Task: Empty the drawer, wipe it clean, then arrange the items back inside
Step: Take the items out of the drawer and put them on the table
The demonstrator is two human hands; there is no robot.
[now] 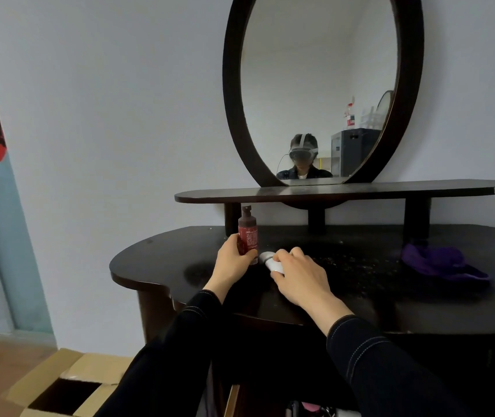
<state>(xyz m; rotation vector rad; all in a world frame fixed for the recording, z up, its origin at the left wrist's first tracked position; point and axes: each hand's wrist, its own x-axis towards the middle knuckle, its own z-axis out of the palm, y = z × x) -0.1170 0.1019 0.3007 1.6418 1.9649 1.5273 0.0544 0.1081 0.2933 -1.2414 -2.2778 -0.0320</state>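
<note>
Both hands on items atop the dressing table (pixel 156 260).
The left hand (pixel 232 260) grips an upright red pump bottle (pixel 247 233); the right hand (pixel 299 273) curls over a small white item (pixel 270 261) lying just beside it. A purple cloth (pixel 441 261) lies well apart, to the right.

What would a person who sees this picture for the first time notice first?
The large oval mirror in its dark frame stands out first, above the dressing table. Below it, the left hand grips an upright red bottle on the tabletop, while the right hand holds a small white object just beside it. A purple cloth lies crumpled at the right.
</note>
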